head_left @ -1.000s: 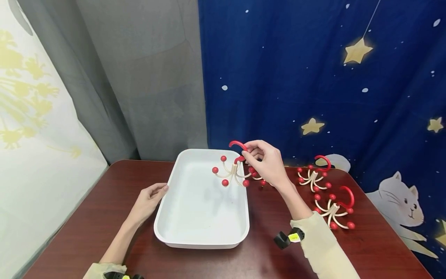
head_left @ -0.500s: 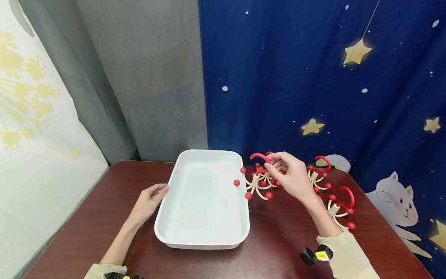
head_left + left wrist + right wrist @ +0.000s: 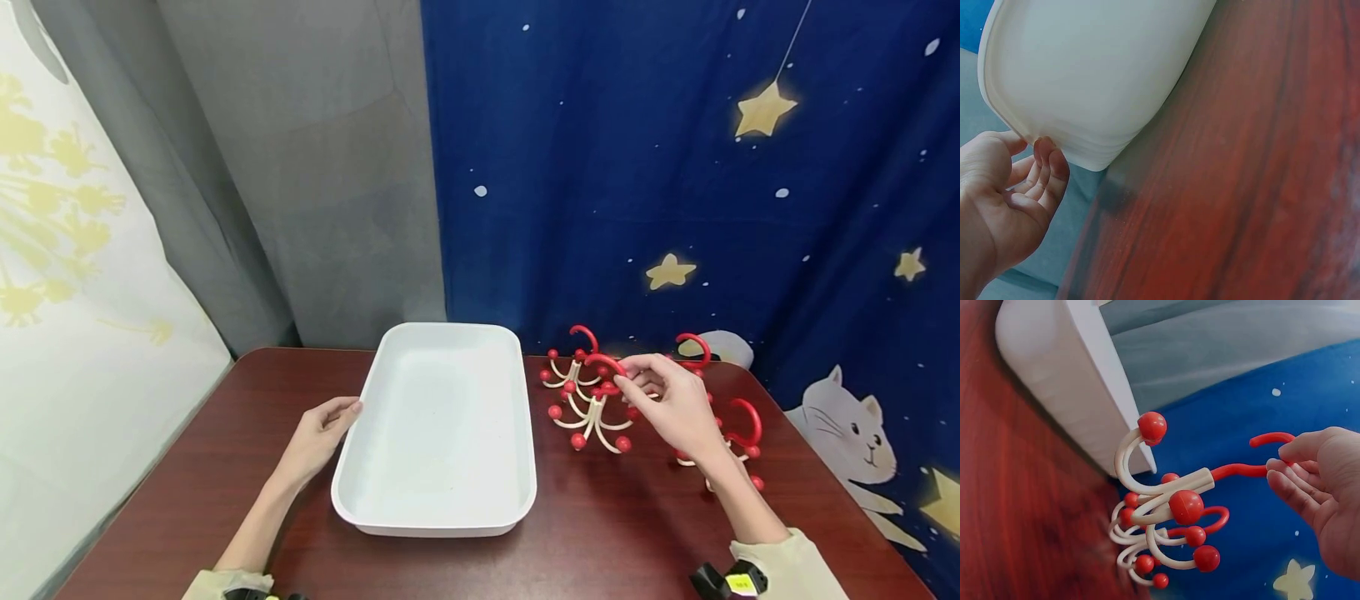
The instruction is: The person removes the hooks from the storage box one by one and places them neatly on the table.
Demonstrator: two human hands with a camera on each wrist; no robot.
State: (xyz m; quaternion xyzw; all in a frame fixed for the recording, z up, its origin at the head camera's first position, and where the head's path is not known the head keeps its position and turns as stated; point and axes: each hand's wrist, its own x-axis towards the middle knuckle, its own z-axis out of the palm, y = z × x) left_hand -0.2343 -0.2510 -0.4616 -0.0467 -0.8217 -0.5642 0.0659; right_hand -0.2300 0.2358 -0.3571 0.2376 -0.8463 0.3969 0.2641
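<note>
My right hand (image 3: 675,408) pinches the red hook of a multi-arm hanger (image 3: 595,412), whose cream arms curve out and up to red ball tips. It hangs upright, right of a white tray (image 3: 435,529), and I cannot tell whether its arms touch the table. In the right wrist view the thumb and fingers of that hand (image 3: 1319,487) grip the hanger's hook (image 3: 1241,469). Over at the tray's left side, my left hand (image 3: 318,437) holds the rim. The left wrist view has that hand (image 3: 1013,206) with thumb and fingers on either side of the tray's edge (image 3: 1004,117).
A similar hanger (image 3: 574,372) stands just behind the held one. Two more, a back one (image 3: 697,350) and a nearer one (image 3: 746,429), stand at the right, partly hidden by my right hand and arm. Curtains (image 3: 360,167) rise behind the brown table (image 3: 240,417).
My right hand has carried the hanger rightward and lower, from over the tray's right edge to the table area beside it. The left hand and the tray have stayed put.
</note>
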